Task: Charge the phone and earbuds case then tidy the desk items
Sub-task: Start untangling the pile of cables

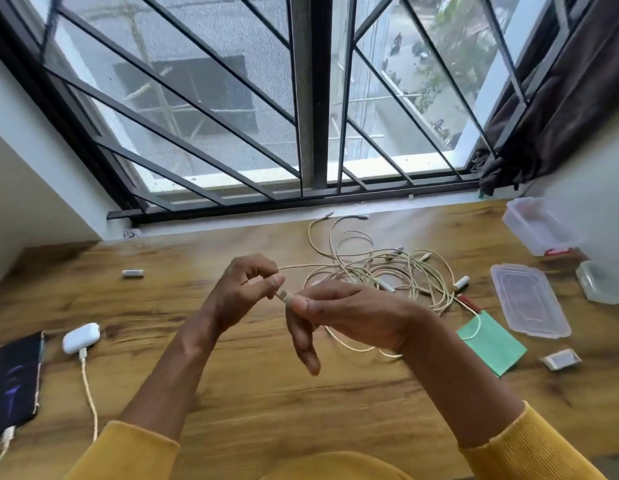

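Your left hand [247, 287] is raised above the middle of the desk [252, 386], fingers curled, thumb and forefinger pinching a pale cable [302, 267] close to its end. Your right hand [339, 313] meets it, thumb and fingers closed on the cable's connector [284, 295], with one finger hanging down loose. The cable runs back from your left hand into a tangle of cables [377, 268] lying toward the desk's far edge, right of centre.

The phone [15, 379] lies flat at the desk's left edge, screen lit, with a white plug [8, 435] seated in its near end. The earbuds case [81, 337] sits just beside the phone, toward the centre, and a braided lead [89, 400] enters its near side and runs to the desk's front edge.

Near the right edge: a clear lid [529, 299] lies flat, a green paper [491, 344] lies beside it toward the centre, and a small box [560, 358] rests in front of the lid. A clear container [538, 225] stands at the far right corner. A small white cylinder [133, 273] lies on its own, left of centre toward the far edge. Its nature cannot be told.
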`<state>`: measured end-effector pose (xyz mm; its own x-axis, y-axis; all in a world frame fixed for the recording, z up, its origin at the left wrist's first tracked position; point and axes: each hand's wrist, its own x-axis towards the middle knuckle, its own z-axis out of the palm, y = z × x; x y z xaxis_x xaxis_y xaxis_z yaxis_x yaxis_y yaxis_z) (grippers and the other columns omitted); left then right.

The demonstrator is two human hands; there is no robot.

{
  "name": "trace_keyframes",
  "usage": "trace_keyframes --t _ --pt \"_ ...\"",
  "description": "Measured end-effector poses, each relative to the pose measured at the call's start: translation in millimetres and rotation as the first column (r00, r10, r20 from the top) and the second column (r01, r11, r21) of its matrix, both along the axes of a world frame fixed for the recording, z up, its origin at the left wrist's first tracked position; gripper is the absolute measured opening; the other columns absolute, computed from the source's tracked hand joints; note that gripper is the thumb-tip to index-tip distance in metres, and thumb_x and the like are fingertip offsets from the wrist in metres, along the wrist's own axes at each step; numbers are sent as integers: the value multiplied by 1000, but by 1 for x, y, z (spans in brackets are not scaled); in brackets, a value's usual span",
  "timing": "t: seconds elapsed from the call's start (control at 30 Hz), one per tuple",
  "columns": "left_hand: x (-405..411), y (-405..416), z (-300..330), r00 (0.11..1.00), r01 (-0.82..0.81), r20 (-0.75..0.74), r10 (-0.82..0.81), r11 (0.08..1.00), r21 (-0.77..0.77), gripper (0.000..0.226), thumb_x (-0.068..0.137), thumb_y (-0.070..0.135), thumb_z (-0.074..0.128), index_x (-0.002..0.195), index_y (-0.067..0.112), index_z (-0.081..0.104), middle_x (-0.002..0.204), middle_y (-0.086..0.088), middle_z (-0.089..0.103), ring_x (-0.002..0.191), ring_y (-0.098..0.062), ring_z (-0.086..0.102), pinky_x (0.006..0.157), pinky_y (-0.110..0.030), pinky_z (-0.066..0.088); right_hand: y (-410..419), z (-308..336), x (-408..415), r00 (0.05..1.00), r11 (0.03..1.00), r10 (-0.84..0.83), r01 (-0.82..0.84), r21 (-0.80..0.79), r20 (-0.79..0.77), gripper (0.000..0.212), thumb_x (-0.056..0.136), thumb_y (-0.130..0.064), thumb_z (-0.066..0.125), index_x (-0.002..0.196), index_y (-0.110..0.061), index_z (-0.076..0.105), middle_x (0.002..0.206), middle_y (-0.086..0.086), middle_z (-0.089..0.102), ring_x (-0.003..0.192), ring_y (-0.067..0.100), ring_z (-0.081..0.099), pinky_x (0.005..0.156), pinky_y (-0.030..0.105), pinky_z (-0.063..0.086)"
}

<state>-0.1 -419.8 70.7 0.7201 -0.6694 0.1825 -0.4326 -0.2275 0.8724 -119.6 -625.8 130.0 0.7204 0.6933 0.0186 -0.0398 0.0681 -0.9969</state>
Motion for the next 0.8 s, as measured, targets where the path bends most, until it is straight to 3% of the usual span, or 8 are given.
trace_keyframes --t 0.17,0.3,0.37,0.43,0.5,0.57,0.7,0.8 --pt "6 8 11 997 -25 74 27 999 -30 28 90 40 68 67 27 61 71 9 57 69 -18 56 67 -39 47 25 -13 -2 997 965 -71 58 -257 -43 48 116 -30 36 96 3 64 79 18 67 72 26 62 78 40 48" --pt "3 13 24 986 46 162 -51 998 36 39 92 37 66 65 11 56 64 -6 49 64 -24 47 62 -41 41 48 -26 -4 991 838 -133 109 -535 -6 52 114 -45 40 92 -5 65 77 9 75 76 20 65 84 44 53" --pt "1 16 29 981 83 171 -95 994 76 38 94 34 65 65 12 55 60 -5 46 59 -24 43 56 -40 37 56 -32 -2 982 692 -159 187 -698 105 51 113 -47 38 91 -10 67 82 2 80 84 13 70 95 42 52" --pt "2 20 31 979 79 177 -100 989 121 30 94 31 65 68 17 63 60 0 53 56 -22 46 54 -38 37 61 -39 2 942 447 -176 335 -829 286 48 113 -48 33 94 -18 65 91 -4 80 99 13 69 106 44 41" --pt "4 24 30 977 55 195 -89 983 172 19 92 29 67 74 22 71 61 3 59 56 -18 51 54 -33 39 61 -45 5 881 242 -196 470 -849 431 40 113 -48 28 102 -23 58 110 -1 77 114 22 65 113 50 30" --pt "5 26 27 971 25 226 -75 976 217 14 90 31 67 79 26 75 60 5 60 55 -14 51 54 -31 39 60 -49 8 829 159 -259 543 -824 496 35 113 -47 26 111 -25 53 121 4 72 122 27 62 113 53 29" --pt "4 25 20 982 27 177 -70 971 237 21 92 45 65 79 30 71 62 4 62 57 -18 55 56 -36 44 52 -42 15 767 185 -406 601 -778 496 25 108 -48 38 104 -24 45 110 1 68 117 27 59 103 48 35" --pt "0 23 16 995 102 -8 -102 989 105 29 100 37 61 77 23 72 66 4 64 61 -10 57 61 -30 44 42 -32 18 740 347 -540 630 -695 401 25 103 -46 51 100 -21 46 101 -3 62 104 24 56 99 46 40"
